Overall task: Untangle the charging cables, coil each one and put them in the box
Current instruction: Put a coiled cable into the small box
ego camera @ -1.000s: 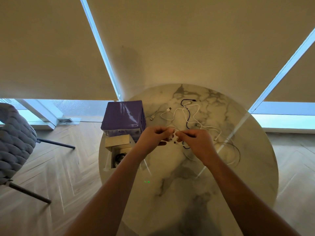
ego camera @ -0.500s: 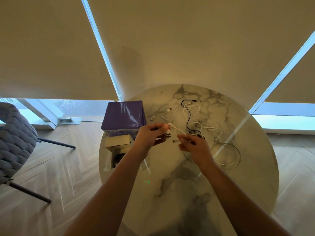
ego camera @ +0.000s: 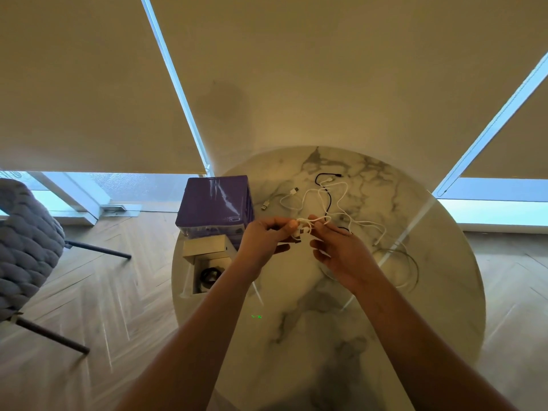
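Over counter (ego camera: 326,336) centre — left hand (ego camera: 264,241) and right hand (ego camera: 341,253) both pinch white cable (ego camera: 305,228); tangle trails toward far edge. Light, limp, likely snags — grip near plugs.

Round marble-patterned table (ego camera: 326,336), white with grey veining. Resting on it at the left edge: purple box (ego camera: 215,203), with an open white box (ego camera: 207,262) just in front holding a dark coiled cable (ego camera: 210,275). On the far half lie tangled white cables (ego camera: 350,215) and a black cable (ego camera: 326,191), plugs loose on the surface.
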